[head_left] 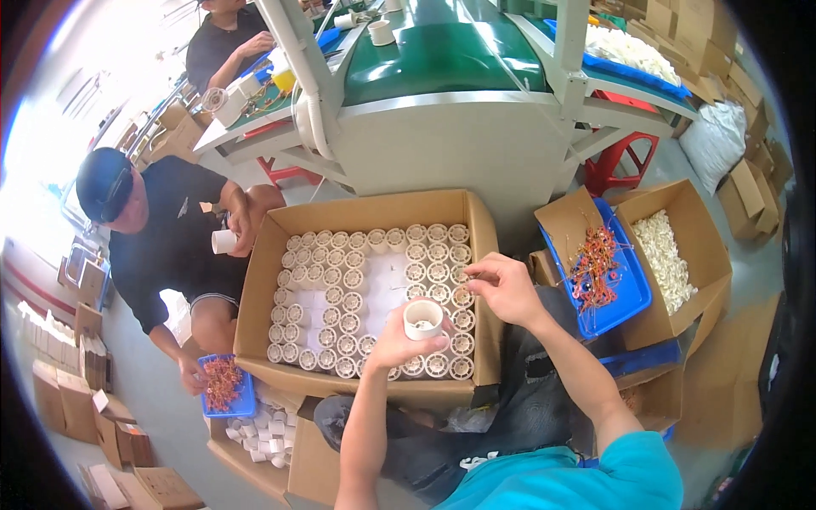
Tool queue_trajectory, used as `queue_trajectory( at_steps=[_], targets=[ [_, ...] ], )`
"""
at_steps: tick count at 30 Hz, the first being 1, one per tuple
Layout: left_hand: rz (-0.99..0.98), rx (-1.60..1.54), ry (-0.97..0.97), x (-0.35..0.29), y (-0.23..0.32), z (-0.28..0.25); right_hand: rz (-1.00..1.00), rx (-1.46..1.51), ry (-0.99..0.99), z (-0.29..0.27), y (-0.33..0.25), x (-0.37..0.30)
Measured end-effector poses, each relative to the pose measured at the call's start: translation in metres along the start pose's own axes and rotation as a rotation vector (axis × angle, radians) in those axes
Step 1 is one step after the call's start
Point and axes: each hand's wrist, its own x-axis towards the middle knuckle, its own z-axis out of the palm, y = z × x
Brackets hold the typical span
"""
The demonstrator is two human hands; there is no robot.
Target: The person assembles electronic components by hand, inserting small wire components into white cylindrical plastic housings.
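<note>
My left hand (398, 342) is wrapped round a white plastic cup (424, 314), held upright with its open end facing up. Something small and pale shows inside the cup. To the right of it, my right hand (507, 291) is raised over the box edge, thumb and fingers pinched together. What sits between those fingertips is too small to make out. Below both hands is a large open cardboard box (365, 204), holding rows of round white parts (353, 279) with slotted tops. Gaps between the rows expose a pale layer (387, 276).
On the right, a blue tray (625, 299) of red wired parts (595, 268) adjoins a carton of white pieces (663, 255). A co-worker (170, 221) at left holds a white cup (224, 241) and reaches into another blue tray (242, 406). A green conveyor (442, 51) stands ahead.
</note>
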Motion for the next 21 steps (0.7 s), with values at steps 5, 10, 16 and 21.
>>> queue_trajectory(
  at_steps=[5, 10, 16, 21],
  targets=[
    [-0.008, 0.276, 0.542, -0.009, 0.006, -0.057, -0.215, -0.258, -0.008, 0.041, 0.003, 0.074],
    [-0.404, 0.951, 0.471, -0.029, 0.009, -0.053, -0.082, -0.108, -0.12, 0.138, 0.052, 0.2],
    [-0.243, 0.726, 0.157, -0.023, 0.018, -0.028, 0.014, -0.221, -0.164, 0.241, 0.094, 0.224],
    [-0.043, 0.581, 0.372, -0.046, 0.02, -0.047, 0.287, 0.158, -0.8, 0.269, 0.072, 0.139]
  ],
)
